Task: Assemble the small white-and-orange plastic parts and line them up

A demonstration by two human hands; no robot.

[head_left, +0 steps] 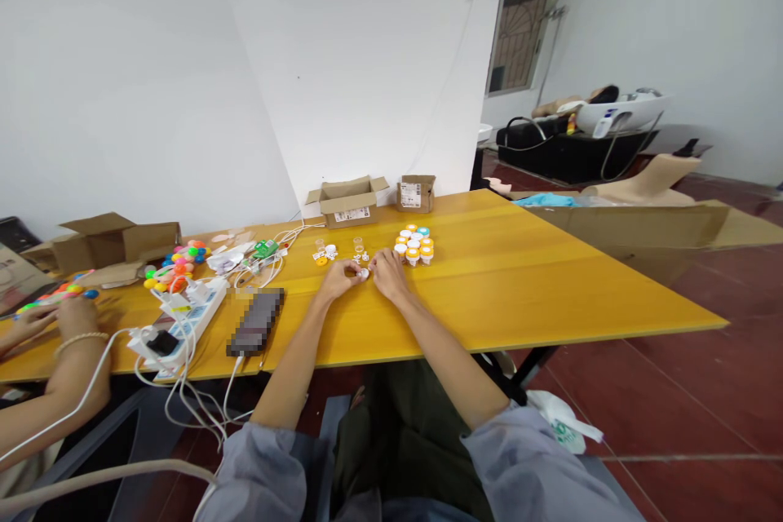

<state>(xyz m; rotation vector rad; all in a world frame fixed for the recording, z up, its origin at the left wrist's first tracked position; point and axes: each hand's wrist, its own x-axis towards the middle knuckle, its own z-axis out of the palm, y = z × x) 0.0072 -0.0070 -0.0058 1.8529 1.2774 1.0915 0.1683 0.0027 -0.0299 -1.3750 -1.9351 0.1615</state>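
My left hand [341,279] is closed in a pinch on the edge of a small white round piece [364,274], just above the table. My right hand [389,272] is close beside it, fingers bent together; what they hold, if anything, is too small to make out. Beyond my hands stand two small clear cups, a left cup [320,245] and a right cup [358,245], with small white parts [331,251] and a yellow ring [321,260] near them. Just past my right hand is a cluster of several small containers [413,253] with white, yellow and blue tops.
Two cardboard boxes, a wider box [348,204] and a smaller box [416,194], stand against the wall. Left lie a phone [257,322], a power strip [189,330] with cables, and colourful balls [177,269]. Another person's arm [79,351] rests at far left.
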